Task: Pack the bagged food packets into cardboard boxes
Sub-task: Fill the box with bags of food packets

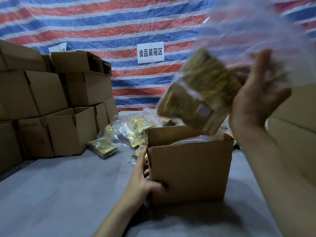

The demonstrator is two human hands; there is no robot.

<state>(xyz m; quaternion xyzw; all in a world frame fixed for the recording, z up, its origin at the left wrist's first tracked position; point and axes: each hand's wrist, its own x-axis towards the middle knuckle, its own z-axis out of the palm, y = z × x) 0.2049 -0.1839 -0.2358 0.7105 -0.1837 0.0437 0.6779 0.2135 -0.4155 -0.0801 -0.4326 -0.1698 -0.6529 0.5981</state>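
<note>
An open cardboard box (189,170) stands on the grey table, with something pale showing inside. My left hand (143,178) grips its near left corner, thumb on the front face and fingers on the left side. Above the box's right half hangs a clear plastic bag of gold food packets (200,98), tilted and blurred by motion. My right hand (256,98) is raised at the bag's right side. Its fingers are spread and fairly straight against the bag's loose plastic, which streams up past them.
More bagged gold packets (130,132) lie heaped behind and left of the box, one bag (103,147) apart at the left. Stacked cardboard boxes (51,103) fill the left side, and more cardboard (297,113) stands at the right. A striped tarp with a white sign (150,52) hangs behind.
</note>
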